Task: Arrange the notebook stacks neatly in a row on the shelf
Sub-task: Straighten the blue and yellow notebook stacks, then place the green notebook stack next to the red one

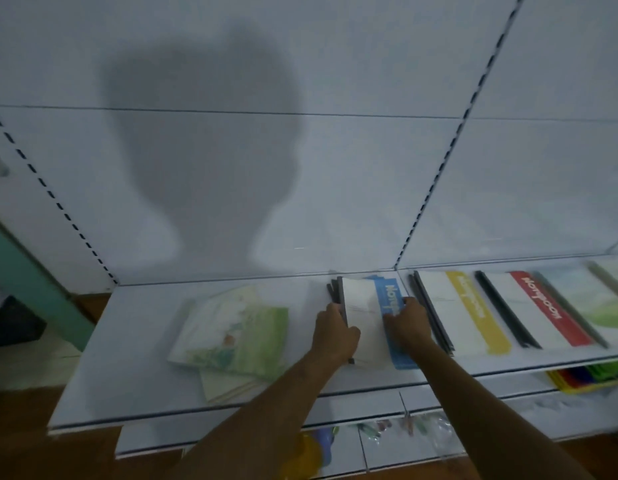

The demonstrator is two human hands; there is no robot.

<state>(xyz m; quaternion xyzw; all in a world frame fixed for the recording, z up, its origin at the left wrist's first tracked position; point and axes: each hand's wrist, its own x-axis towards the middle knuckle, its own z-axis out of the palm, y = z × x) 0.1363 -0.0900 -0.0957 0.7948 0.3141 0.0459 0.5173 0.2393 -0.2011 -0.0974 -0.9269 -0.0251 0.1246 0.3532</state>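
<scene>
While both hands hold the blue-striped notebook stack (pixel 370 317) on the white shelf (pixel 127 358), the left hand (pixel 335 332) grips its dark spine edge and the right hand (pixel 409 320) presses curled fingers on the blue band. This stack lies just left of the yellow-striped stack (pixel 463 310), and the loose green stack (pixel 231 334) lies further left of it. I judge the thin notebooks light but slippery against each other, so squeezing both long edges should keep them together.
</scene>
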